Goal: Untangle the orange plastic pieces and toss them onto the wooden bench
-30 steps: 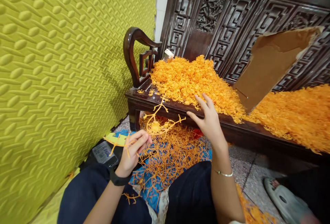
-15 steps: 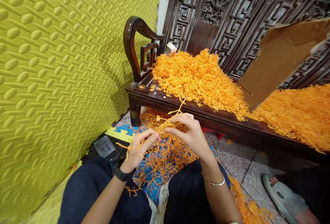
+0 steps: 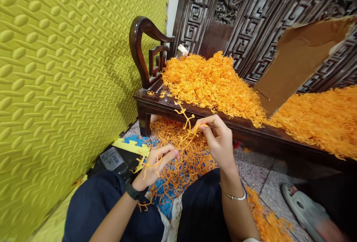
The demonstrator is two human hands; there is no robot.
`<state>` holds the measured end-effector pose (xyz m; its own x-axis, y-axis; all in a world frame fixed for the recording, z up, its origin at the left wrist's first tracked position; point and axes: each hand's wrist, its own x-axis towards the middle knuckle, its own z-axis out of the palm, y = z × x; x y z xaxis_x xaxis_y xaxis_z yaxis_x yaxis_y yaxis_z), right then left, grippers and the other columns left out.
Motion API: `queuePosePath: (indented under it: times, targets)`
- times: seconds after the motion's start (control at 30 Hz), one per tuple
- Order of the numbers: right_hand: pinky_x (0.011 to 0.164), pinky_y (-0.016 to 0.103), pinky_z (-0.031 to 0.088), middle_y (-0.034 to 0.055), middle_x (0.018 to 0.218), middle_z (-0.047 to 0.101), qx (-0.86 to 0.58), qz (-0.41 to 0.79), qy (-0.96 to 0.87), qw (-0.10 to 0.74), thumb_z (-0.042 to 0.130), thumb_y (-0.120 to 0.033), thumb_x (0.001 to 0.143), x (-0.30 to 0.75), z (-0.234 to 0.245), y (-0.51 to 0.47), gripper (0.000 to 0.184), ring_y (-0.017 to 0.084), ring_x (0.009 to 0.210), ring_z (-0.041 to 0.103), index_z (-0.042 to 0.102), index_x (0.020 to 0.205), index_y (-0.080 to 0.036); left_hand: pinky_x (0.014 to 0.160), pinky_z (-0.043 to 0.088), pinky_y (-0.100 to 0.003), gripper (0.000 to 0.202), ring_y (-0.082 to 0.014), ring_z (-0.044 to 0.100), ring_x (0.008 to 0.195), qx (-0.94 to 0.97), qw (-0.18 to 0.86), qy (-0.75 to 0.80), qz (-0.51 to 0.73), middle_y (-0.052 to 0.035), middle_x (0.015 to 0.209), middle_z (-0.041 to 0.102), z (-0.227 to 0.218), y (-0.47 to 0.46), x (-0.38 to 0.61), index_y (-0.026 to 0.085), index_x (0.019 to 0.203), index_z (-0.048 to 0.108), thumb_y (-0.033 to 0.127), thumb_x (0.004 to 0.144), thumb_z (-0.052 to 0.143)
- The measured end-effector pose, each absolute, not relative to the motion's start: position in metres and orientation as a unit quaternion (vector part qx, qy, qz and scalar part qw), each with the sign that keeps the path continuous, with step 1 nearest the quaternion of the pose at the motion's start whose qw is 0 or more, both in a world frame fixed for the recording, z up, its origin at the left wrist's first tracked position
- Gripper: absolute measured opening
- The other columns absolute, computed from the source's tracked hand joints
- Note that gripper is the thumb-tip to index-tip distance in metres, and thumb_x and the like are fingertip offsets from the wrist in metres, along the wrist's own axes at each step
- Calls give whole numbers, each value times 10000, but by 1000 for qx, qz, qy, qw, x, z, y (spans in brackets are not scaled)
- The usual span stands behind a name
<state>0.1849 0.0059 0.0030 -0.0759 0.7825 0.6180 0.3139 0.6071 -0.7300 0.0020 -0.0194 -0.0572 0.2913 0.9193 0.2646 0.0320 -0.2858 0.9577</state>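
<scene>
A thin, branched orange plastic strand (image 3: 184,113) runs between my two hands above my lap. My left hand (image 3: 154,160) is closed in a pinch on its lower end, and short orange branches poke out over the back of that hand. Higher and to the right, my right hand (image 3: 219,136) pinches small orange bits at the strand's upper part between thumb and fingertips. Below both hands lies a tangle of bare orange strands (image 3: 181,167) on a blue sheet (image 3: 166,197). Beyond them, a heap of small orange plastic pieces (image 3: 206,82) covers the bench seat.
The dark carved wooden bench (image 3: 143,97) stands ahead, its armrest at left. A cardboard piece (image 3: 295,60) divides the first heap from a second orange heap (image 3: 323,117). A yellow textured mat (image 3: 69,67) lines the left side. Another person's sandalled foot (image 3: 304,206) is at right.
My right hand has drawn to the right and slightly away from my left hand, with the orange strand now stretched between them. My left hand has shifted slightly right.
</scene>
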Motion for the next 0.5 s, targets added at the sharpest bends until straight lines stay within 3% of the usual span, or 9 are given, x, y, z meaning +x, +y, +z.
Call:
queuePosePath:
  times: [0.37,0.5]
  targets:
    - [668,288,471,6,737,573,-348,180,-623,677,554,-177,845,173,11,-3,103,126,691,567,520,750,-196,596,372,-233,289,-124,510,608,651,507,336,453,3,630,583,-48,-32,13,170,639,616,313,859,495]
    - [759,338,473,-24,615,549,-283,168,-520,788,596,-37,711,220,27,5,190,116,618,535,559,663,-217,547,341,-233,300,-104,454,536,656,532,307,439,12,575,550,-50,-35,10,165,611,616,301,854,504]
